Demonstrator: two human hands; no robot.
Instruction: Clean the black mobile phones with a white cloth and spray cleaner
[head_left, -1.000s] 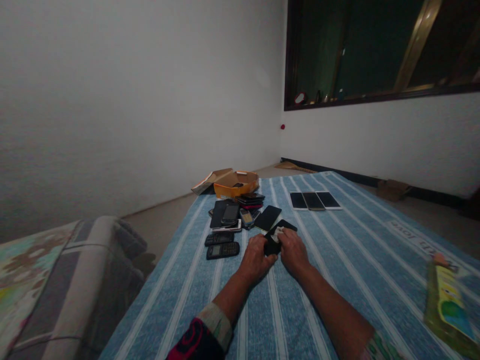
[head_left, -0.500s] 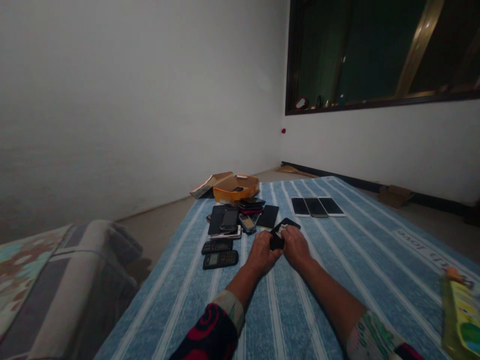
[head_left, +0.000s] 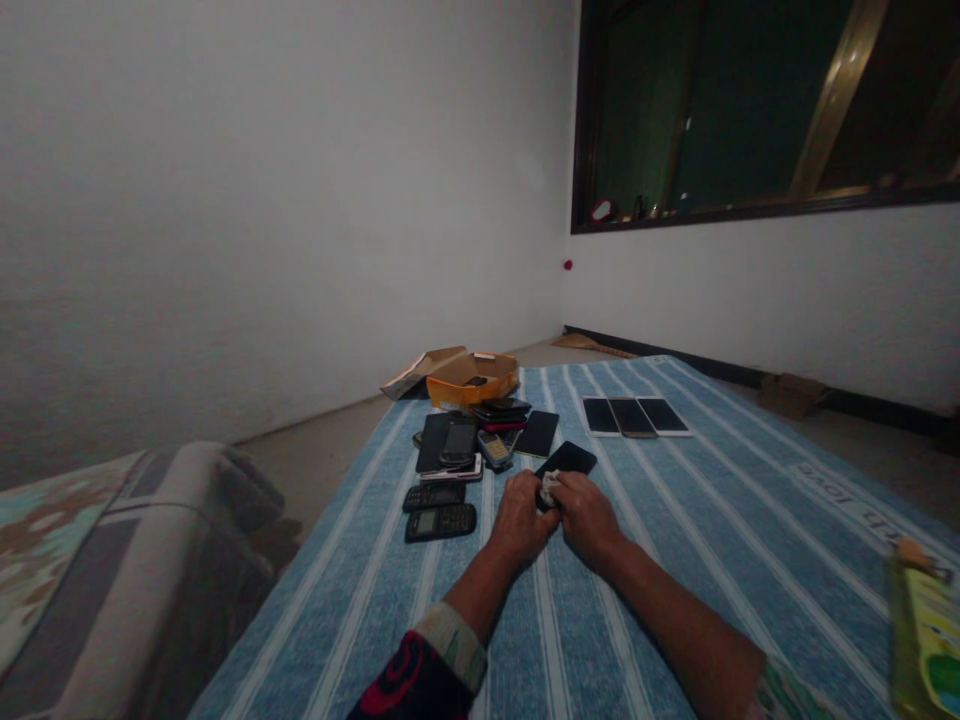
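A black smartphone lies tilted in front of me on the blue striped cloth. Its near end is gripped by my left hand, thumb and fingers closed at the left edge. My right hand pinches a crumpled whitish cloth or tissue and presses it on the phone's near part. Both hands almost touch, hiding the lower end of the phone. To the left are two black keypad phones. Beyond them sits a pile of several mobile phones.
An open orange cardboard box stands behind the pile. Three smartphones lie side by side at the back right. A yellow-labelled bottle lies at the right edge. A blanket-covered seat is at the left.
My right hand has drawn the wad toward me and slightly left, down the phone's surface. More of the phone's far part now shows. My left hand keeps its hold.
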